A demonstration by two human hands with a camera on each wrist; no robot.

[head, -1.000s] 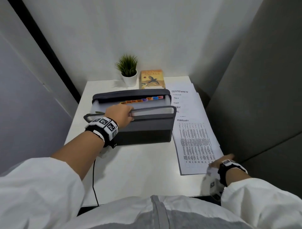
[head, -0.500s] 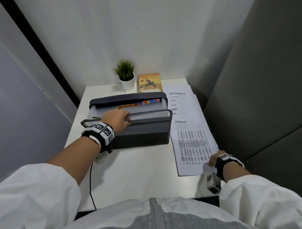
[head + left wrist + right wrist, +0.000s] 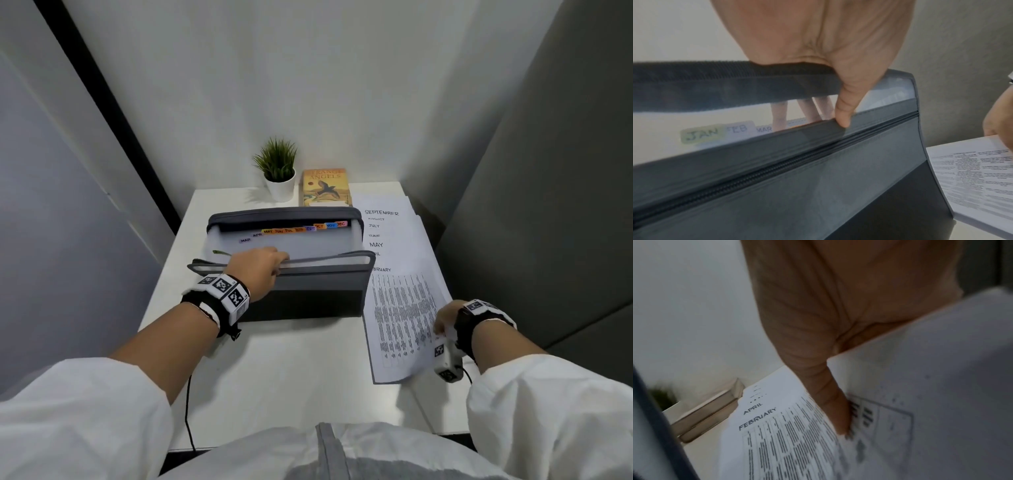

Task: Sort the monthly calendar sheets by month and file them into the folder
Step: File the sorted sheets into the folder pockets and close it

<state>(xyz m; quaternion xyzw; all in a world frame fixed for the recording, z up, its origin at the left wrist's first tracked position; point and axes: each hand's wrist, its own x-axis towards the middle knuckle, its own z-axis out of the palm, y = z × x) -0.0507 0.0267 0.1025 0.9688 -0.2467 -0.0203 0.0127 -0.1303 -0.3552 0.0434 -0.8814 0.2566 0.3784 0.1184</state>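
Sheets [image 3: 397,274] lie fanned right of the folder [image 3: 308,291] so month headings show, February on top. Right hand [image 3: 445,318] pinches its near corner, seemingly to lift it. Left hand [image 3: 257,270] grips the folder's near wall, thumb outside, holding pockets open, standing mid-surface [image 3: 291,370].

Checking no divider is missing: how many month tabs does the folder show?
12. JAN tab and FEB tab at the front; MAR tab through DEC tab stepping rightward across the folder. None seem hidden.
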